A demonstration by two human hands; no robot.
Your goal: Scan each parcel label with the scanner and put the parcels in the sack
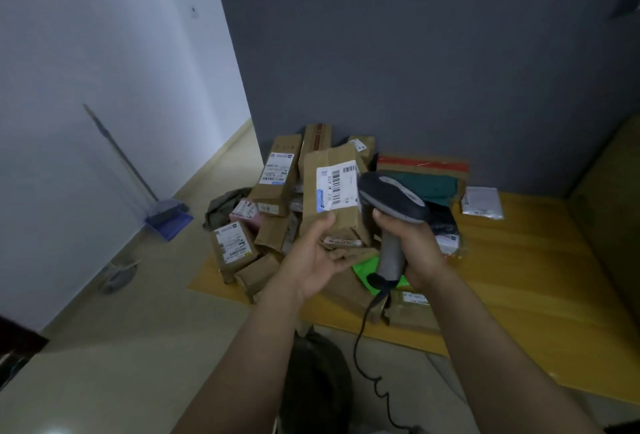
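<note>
Parcel (332,205): oblong brown cardboard box held upright near the middle of the view, its white barcode label (337,189) facing the camera.
Left hand (311,260): grips the parcel's lower end, thumb pressed on the front just under the label, fingers lying beneath.
Right hand (419,250): wrapped round the scanner's grip, at 3 o'clock from the left hand.
Scanner (398,198): dark grey pistol-shaped plastic body with a paler grip. Its head sits at 3 o'clock of the label, just beside the box; whether they touch cannot be told.
Cable (362,343): black coiled cord hanging from the grip toward 6 o'clock.
Pile (277,173): brown cardboard boxes and soft mailers heaped behind the hands, at 12 o'clock.
Table (519,277): yellow wooden top under the pile, running out to 4 o'clock.
Sack (318,385): dark cloth bag at 6 o'clock, below the table's near edge, between the forearms.
Dustpan (169,220): blue plastic, with a long-handled broom against the white wall at 9 o'clock.
</note>
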